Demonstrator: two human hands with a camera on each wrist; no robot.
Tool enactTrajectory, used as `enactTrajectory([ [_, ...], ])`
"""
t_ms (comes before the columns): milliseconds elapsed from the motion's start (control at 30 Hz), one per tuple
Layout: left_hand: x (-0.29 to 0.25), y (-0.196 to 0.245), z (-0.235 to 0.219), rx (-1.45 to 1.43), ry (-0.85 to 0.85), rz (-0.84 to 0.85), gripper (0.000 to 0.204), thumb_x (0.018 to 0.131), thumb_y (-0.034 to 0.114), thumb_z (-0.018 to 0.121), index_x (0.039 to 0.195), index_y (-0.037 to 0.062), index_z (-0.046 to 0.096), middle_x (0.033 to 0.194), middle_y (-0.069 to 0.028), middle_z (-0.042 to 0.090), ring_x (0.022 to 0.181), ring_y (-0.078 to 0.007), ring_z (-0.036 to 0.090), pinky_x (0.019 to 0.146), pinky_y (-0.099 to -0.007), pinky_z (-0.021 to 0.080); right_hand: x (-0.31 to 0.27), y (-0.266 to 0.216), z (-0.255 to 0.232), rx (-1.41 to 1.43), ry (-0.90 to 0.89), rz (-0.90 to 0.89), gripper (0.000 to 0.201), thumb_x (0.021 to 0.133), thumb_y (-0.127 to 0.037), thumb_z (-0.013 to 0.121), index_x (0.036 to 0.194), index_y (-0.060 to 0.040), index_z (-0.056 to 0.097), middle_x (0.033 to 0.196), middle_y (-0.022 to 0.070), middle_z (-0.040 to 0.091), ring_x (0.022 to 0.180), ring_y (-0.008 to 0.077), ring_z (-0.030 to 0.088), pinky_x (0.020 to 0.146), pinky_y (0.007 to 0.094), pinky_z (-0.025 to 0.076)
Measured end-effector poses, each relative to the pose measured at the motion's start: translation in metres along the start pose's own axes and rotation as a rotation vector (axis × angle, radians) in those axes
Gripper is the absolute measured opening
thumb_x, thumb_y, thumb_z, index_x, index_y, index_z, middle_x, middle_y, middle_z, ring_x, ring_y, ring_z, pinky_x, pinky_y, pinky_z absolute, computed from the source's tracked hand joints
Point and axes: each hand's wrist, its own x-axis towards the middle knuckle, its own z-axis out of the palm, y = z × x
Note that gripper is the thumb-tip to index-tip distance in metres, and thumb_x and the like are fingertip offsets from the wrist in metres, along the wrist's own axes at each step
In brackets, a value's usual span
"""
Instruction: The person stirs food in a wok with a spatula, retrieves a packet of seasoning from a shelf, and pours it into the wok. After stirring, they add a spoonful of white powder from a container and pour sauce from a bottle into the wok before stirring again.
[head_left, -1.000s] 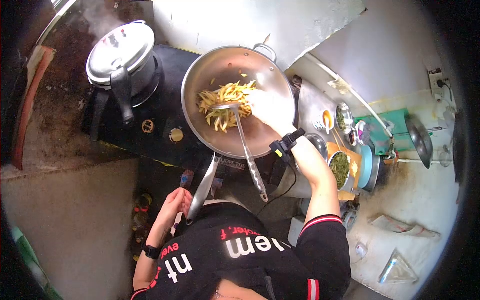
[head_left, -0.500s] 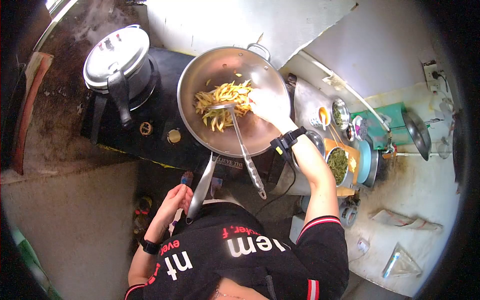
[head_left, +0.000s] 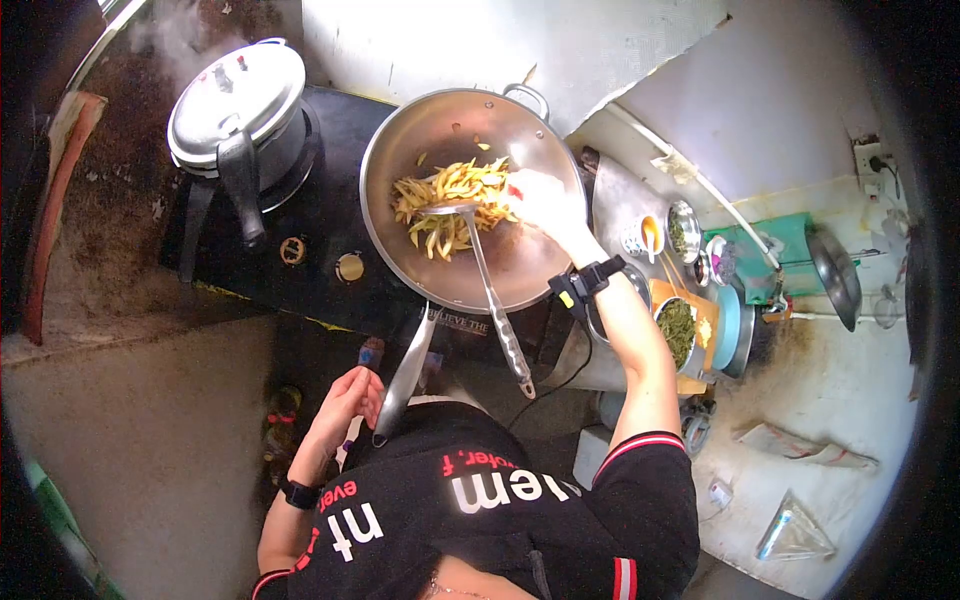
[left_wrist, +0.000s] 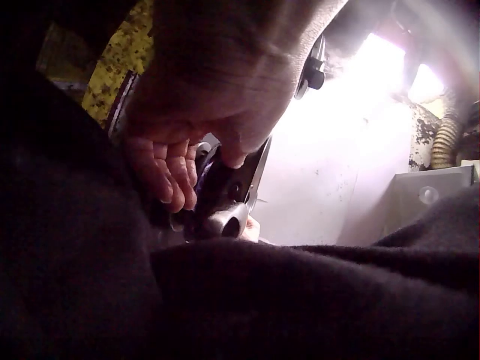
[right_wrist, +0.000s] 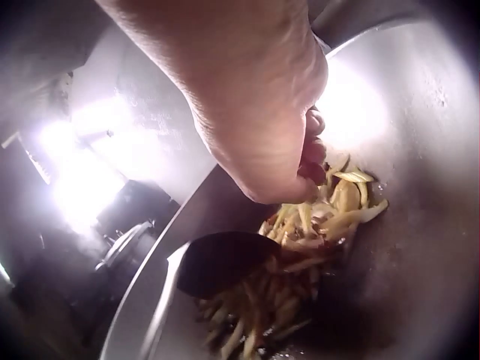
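In the head view, a wide steel wok [head_left: 400, 130] holds pale yellow strips of food [head_left: 440, 190], and a long-handled spatula [head_left: 488, 290] leans in it. Overexposed in that view, my right hand [head_left: 545, 205] reaches down into the wok at the right side of the strips. The right wrist view shows this right hand [right_wrist: 262, 127] with fingers curled close over the strips; I cannot tell what they hold. My left hand [head_left: 350, 400] hangs loosely curled beside the wok's long handle [head_left: 405, 385]. In the left wrist view its fingers [left_wrist: 176, 169] are near the handle's end [left_wrist: 229, 221].
A lidded pressure cooker [head_left: 235, 110] steams on the black stove [head_left: 330, 130] at left. On the right counter stand a bowl of green shreds [head_left: 677, 330], a cup with orange contents [head_left: 645, 237], several small bowls and a cutting board [head_left: 693, 383].
My right hand stays over the strips with slight shifts, and a red spot now shows at its fingers. The left hand and spatula keep their places; the head view sways slightly.
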Motion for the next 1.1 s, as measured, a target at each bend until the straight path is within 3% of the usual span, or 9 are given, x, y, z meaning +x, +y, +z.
enactTrajectory([
  [67,0.002,0.001,0.002,0.011,0.003,0.0,0.036,0.096,0.036,0.037,0.086,0.0048,0.051,0.062,-0.0011,0.054,0.049,-0.0077,0.05,0.045,-0.0201,0.042,0.005,-0.005,-0.016,0.115,-0.165,0.233,0.014,0.075,-0.019,0.058,0.079,-0.0054,0.059,0.07,0.0097,0.059,0.065,0.0236,0.057,0.061,0.0338,0.045],
  [167,0.006,0.0,0.002,0.018,0.004,-0.015,0.035,0.096,0.035,0.038,0.086,0.0051,0.051,0.061,-0.0004,0.053,0.049,-0.0072,0.05,0.045,-0.0199,0.042,0.005,-0.015,-0.018,0.431,-0.011,0.276,0.018,0.075,-0.022,0.06,0.075,-0.0045,0.058,0.069,0.0103,0.059,0.064,0.0233,0.056,0.061,0.0318,0.045],
  [400,0.01,0.0,0.001,0.046,-0.028,0.001,0.034,0.096,0.035,0.04,0.086,0.0053,0.051,0.062,0.0013,0.052,0.049,-0.0063,0.05,0.045,-0.0197,0.042,-0.03,-0.057,-0.076,0.042,-0.018,0.327,0.016,0.079,-0.017,0.054,0.075,-0.001,0.056,0.064,0.016,0.054,0.055,0.0278,0.052,0.053,0.0346,0.042],
  [433,0.01,0.001,0.001,0.056,-0.027,-0.004,0.033,0.096,0.035,0.04,0.086,0.0055,0.051,0.063,0.0015,0.053,0.049,-0.0061,0.05,0.045,-0.0196,0.042,-0.05,-0.064,-0.075,0.07,0.108,0.207,0.014,0.081,-0.014,0.052,0.078,-0.0009,0.056,0.065,0.0157,0.055,0.052,0.03,0.053,0.051,0.0381,0.043],
  [500,0.011,0.006,0.004,0.075,-0.039,0.003,0.032,0.096,0.035,0.04,0.085,0.0063,0.051,0.066,0.002,0.053,0.052,-0.0053,0.05,0.048,-0.0194,0.042,-0.103,-0.114,-0.078,-0.092,-0.028,0.091,0.017,0.087,-0.018,0.049,0.085,-0.0037,0.057,0.072,0.0157,0.06,0.054,0.0317,0.06,0.05,0.0387,0.051],
  [600,0.018,0.011,0.01,0.176,-0.063,0.013,0.032,0.095,0.036,0.041,0.087,0.0068,0.052,0.072,0.0029,0.053,0.06,-0.0042,0.049,0.055,-0.0195,0.041,-0.139,-0.152,-0.063,0.036,-0.365,0.395,0.066,0.081,-0.031,0.057,0.136,-0.0084,0.027,0.088,0.0208,0.06,0.064,0.0363,0.061,0.059,0.0478,0.05],
  [800,0.026,0.016,0.026,0.339,-0.159,0.094,0.035,0.094,0.037,0.043,0.098,0.0038,0.052,0.079,0.0013,0.052,0.069,-0.0055,0.05,0.062,-0.0204,0.041,-0.15,-0.15,-0.05,0.448,-0.062,0.567,0.055,0.078,-0.012,0.059,0.13,-0.0093,0.04,0.103,0.0197,0.061,0.076,0.0292,0.064,0.07,0.0353,0.051],
  [867,0.026,0.018,0.028,0.288,-0.176,0.065,0.036,0.094,0.037,0.043,0.1,0.0029,0.051,0.079,0.0,0.053,0.069,-0.0065,0.051,0.061,-0.021,0.042,-0.154,-0.14,-0.053,0.402,0.096,0.537,0.049,0.077,-0.011,0.056,0.125,-0.0108,0.046,0.097,0.0156,0.062,0.08,0.0313,0.063,0.07,0.0377,0.05],
  [1100,0.024,0.018,0.027,0.202,-0.267,-0.004,0.036,0.095,0.038,0.041,0.103,0.0033,0.048,0.076,-0.0021,0.054,0.064,-0.0098,0.054,0.056,-0.0249,0.046,-0.142,-0.117,-0.06,0.17,-0.043,0.576,0.05,0.074,-0.007,0.058,0.124,-0.0091,0.05,0.094,0.0159,0.064,0.078,0.0266,0.063,0.07,0.0332,0.049],
])
